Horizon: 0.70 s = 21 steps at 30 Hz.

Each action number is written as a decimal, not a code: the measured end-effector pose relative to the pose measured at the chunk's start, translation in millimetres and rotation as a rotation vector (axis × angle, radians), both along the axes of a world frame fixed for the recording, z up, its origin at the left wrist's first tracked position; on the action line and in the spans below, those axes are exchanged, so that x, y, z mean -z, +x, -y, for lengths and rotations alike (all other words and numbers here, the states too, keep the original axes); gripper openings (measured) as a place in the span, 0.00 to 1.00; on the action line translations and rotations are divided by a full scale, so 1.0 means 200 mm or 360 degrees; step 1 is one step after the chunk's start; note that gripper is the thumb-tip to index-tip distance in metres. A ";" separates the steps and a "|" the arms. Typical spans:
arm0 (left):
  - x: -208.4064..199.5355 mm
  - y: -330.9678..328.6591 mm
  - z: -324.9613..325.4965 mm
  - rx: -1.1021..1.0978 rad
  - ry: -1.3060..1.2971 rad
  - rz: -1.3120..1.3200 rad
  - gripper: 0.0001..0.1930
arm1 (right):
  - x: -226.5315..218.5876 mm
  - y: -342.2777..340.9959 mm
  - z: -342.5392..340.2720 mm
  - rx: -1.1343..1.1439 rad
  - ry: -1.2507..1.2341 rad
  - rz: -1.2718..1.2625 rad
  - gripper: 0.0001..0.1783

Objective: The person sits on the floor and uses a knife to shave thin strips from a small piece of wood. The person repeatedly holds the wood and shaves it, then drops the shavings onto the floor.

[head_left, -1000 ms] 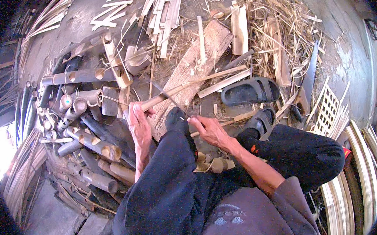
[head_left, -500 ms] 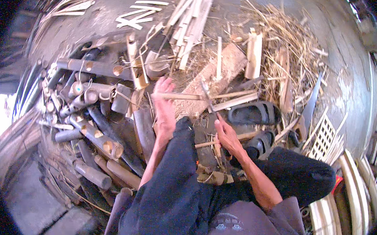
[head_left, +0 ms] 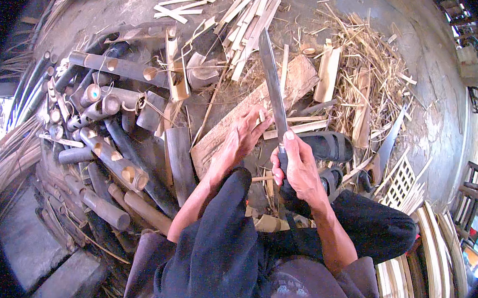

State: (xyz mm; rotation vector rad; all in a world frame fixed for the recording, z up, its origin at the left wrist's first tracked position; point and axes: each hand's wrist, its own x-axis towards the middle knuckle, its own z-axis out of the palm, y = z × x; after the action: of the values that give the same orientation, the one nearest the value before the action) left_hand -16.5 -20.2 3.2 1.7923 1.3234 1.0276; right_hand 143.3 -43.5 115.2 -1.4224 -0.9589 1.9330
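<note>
Knife [head_left: 274, 83] in the right hand [head_left: 300, 165], its long blade angled up and a little to the left, away from the body, above the littered floor [head_left: 432, 115]; the fingers of that hand are wrapped around the dark handle, with the thumb laid along its top near the blade. The left hand [head_left: 244, 134] is just beside the blade, its fingers drawn close together around a bamboo strip [head_left: 262, 117], of which only a short pale end shows; whether the strip touches the blade I cannot tell. Below the left hand a rough wooden board [head_left: 302, 78] lies slantwise, with a thin pale stick near its far end. Bamboo tubes [head_left: 120, 164] are heaped to the left, many with cut ends showing. Pale slats [head_left: 253, 28] lie in a loose stack beyond the board, and to the right is a pile of shavings [head_left: 384, 95]. Nearer the right hand are a pair of dark sandals [head_left: 336, 146], then a handsaw [head_left: 390, 138] and a latticed panel [head_left: 405, 176]. Curved bundles of long strips [head_left: 436, 254] lie at the lower right.
</note>
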 end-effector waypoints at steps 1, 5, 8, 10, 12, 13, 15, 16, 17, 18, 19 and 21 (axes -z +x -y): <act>-0.02 0.00 0.00 0.0015 -0.0019 -0.0023 0.12 | 0.00 0.00 0.00 -0.0013 -0.0011 0.0003 0.24; -0.09 0.01 0.00 0.0020 -0.0151 0.0011 0.15 | 0.01 -0.02 0.00 -0.0001 -0.0061 0.0000 0.25; -0.09 0.00 0.00 0.0023 -0.0131 0.0082 0.15 | 0.01 -0.04 0.01 -0.0033 -0.0034 0.0002 0.26; -0.07 0.02 -0.01 0.0024 -0.0124 0.0289 0.15 | 0.01 -0.04 0.01 -0.0012 -0.0022 0.0015 0.26; -0.08 0.02 -0.02 0.0036 -0.0086 0.0362 0.15 | 0.01 -0.04 0.01 -0.0006 -0.0027 0.0020 0.26; -0.09 0.02 -0.03 0.0050 -0.0052 0.0334 0.15 | 0.02 -0.04 0.01 -0.0007 -0.0036 0.0020 0.27; -0.10 0.01 -0.03 0.0072 -0.0117 0.0291 0.15 | 0.02 -0.04 0.01 0.0010 -0.0064 -0.0001 0.27; -0.11 0.00 -0.02 0.0081 -0.0217 0.0277 0.15 | 0.03 -0.04 0.01 0.0028 -0.0083 -0.0022 0.27; -0.11 0.01 -0.02 0.0068 -0.0230 0.0280 0.15 | 0.03 -0.04 0.01 0.0047 -0.0103 -0.0042 0.27; -0.11 0.01 -0.02 0.0057 -0.0240 0.0284 0.14 | 0.03 -0.04 0.02 0.0044 -0.0100 -0.0024 0.27; -0.10 0.02 -0.02 0.0026 -0.0162 0.0306 0.14 | 0.03 -0.04 0.02 0.0042 -0.0097 -0.0005 0.27; -0.14 0.02 -0.02 0.0019 -0.0030 0.0348 0.13 | 0.02 -0.05 0.01 0.0044 -0.0109 0.0017 0.27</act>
State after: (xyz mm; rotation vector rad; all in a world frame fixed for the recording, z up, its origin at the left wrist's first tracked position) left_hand -11.7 -16.3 30.3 1.6209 1.1828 1.1643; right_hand 134.3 -46.2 112.0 -1.4781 -0.8810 1.9565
